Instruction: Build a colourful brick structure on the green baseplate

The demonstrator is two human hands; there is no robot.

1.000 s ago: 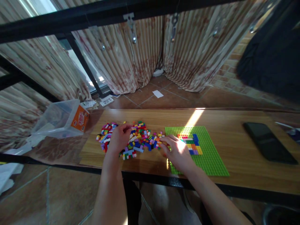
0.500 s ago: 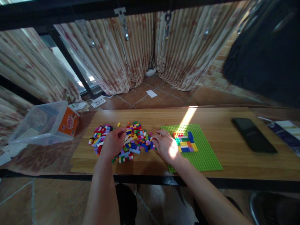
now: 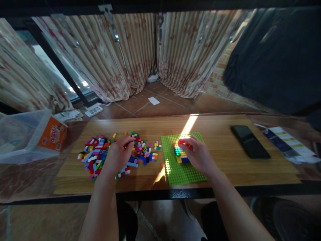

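My left hand (image 3: 119, 154) is over the pile of loose toy bricks (image 3: 96, 152), its thumb and fingertips pinched together. Something small and dark may sit between those fingertips, but I cannot make it out. My right hand (image 3: 198, 154) reaches over the block of joined bricks (image 3: 177, 151) on the green baseplate (image 3: 175, 175). Its fingers are bent and closed at the block's far side, where red shows under them. Whether that red is a held brick or part of the block, I cannot tell. The hand hides much of the block's right side.
A black phone (image 3: 250, 141) lies on the wooden table (image 3: 218, 122) right of the baseplate, with papers (image 3: 291, 144) beyond it. On the left stands a clear plastic bin (image 3: 27, 134) with an orange label. Sunlight crosses the table and baseplate.
My right hand has moved from the right edge of the brick pile onto the block on the baseplate. My left hand stays pinched over the pile. The view has shifted right.
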